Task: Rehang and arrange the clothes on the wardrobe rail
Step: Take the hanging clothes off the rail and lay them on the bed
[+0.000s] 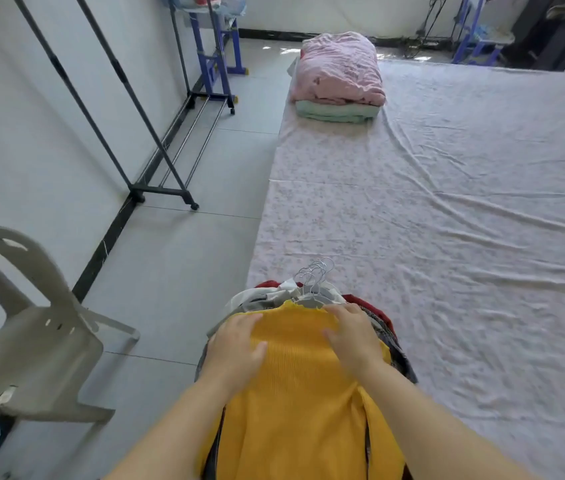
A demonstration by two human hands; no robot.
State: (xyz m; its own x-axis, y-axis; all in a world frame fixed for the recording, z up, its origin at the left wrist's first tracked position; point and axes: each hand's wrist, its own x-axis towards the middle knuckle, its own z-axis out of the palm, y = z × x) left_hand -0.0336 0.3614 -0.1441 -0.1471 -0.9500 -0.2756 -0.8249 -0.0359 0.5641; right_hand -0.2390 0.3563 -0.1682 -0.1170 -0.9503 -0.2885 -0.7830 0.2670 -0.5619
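Both of our hands lie flat on the work. Our left hand [236,344] and right hand [354,336] rest palm-down, fingers loosely spread, on the shoulders of a yellow ribbed top [295,393], gripping nothing. The top crowns a pile of clothes [383,320] heaped at the near left edge of the bed [447,209], close below us, with red, grey and dark fabrics showing at its sides. A cluster of wire hanger hooks [317,277] pokes out just beyond our fingertips, so the garments appear to be on their hangers.

We judge the job barely begun. The black clothes rack [125,95] stands well apart along the left wall, across the tiled floor [184,271]. No garment shows on the uprights and base bars in view, and its top rail lies out of frame. Everything in the pile is left to carry over, hang and space out.

Farther up the bed sits folded pink and green bedding [340,74], and a grey plastic chair [38,337] stands at our left.
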